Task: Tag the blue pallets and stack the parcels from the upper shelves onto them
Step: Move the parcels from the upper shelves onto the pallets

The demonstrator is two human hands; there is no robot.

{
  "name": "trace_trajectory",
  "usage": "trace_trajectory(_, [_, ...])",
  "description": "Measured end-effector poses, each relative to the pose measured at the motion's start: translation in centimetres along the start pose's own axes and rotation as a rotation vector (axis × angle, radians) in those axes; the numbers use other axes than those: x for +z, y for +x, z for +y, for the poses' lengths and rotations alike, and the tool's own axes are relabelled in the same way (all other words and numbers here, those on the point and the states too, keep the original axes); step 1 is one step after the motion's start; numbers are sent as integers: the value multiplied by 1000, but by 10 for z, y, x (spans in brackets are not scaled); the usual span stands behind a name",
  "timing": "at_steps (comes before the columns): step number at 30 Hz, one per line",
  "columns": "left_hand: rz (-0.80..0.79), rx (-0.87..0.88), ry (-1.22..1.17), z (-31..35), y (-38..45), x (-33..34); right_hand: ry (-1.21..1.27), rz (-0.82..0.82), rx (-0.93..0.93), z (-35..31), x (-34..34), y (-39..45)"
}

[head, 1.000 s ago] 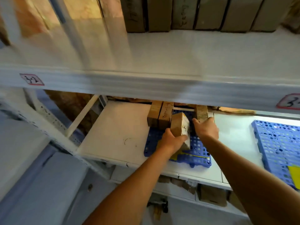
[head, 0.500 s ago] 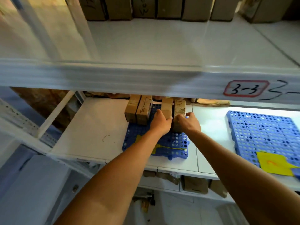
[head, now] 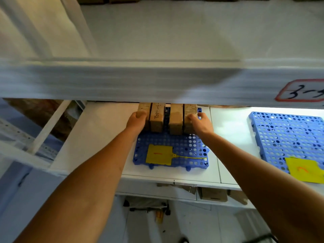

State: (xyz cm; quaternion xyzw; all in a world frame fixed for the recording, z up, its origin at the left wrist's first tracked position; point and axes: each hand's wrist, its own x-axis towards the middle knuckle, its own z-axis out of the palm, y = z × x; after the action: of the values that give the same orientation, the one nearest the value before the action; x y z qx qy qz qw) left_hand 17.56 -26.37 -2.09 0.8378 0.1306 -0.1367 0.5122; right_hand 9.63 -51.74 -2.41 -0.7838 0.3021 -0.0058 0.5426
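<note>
The front beam of the upper shelf (head: pixel 122 81) cuts across the top of the view, blurred, and it hides the far ends of the parcels (head: pixel 168 120) below. A red-bordered label (head: pixel 301 91) sits on that beam at the right, its writing only partly readable. Down on the white lower shelf (head: pixel 98 134) lies a blue pallet (head: pixel 175 142) full of round holes, a yellow tag (head: pixel 158 154) flat on its near half, the tag's thin tail running right. A second blue pallet (head: pixel 287 137) lies well apart to the right, carrying its own yellow tag (head: pixel 305 170).

Four brown parcels stand in a row on the far half of the near pallet, long sides running away from the camera, short ends facing us. There is a narrow gap between the middle two, and handwriting shows on the second from the left.

The left hand (head: pixel 137 121) presses against the leftmost parcel, fingers curled over its near end. The right hand (head: pixel 199 122) cups the rightmost one, thumb on top, fingers round its outer side.
</note>
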Motion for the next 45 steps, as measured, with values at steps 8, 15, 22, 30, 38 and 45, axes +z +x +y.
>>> trace_trajectory(8, [-34,15,-23,-5,-14,1,37,-68,10,-6,5,-2])
trace_trajectory(15, [-128,-61,-25,-1,-19,-8,-57,-56,-11,-8,0,-5])
trace_trajectory(22, [-78,70,-4,12,-62,-28,-126,64,18,-4,-17,-33])
trace_trajectory(30, [-52,170,-4,42,-158,-86,-141,131,-5,-29,-65,-131])
trace_trajectory(38, [-88,587,241,46,-297,-152,-255,108,-269,-73,-92,-315])
trace_trajectory(45, [27,711,106,66,-399,-225,-221,75,-532,-149,-74,-443])
